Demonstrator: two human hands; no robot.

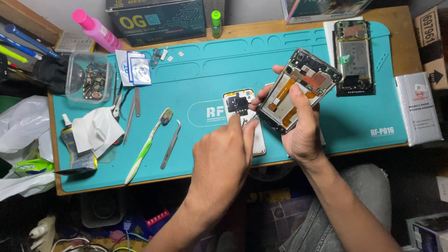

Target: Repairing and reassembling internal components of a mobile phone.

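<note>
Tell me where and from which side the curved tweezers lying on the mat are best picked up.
Grip the curved tweezers at mid-shaft, coming from above, fingers pinching across the narrow width. They lie flat on the teal mat, hooked tip pointing away, with bare mat on the right and the toothbrush on the left, so probably approach from the right.

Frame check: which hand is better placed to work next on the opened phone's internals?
Probably the left hand. Its fingertips already sit at the lower edge of the opened phone, and it carries nothing visible. The right hand is occupied gripping that phone, tilted above the teal mat, so it serves as the holder.
</note>
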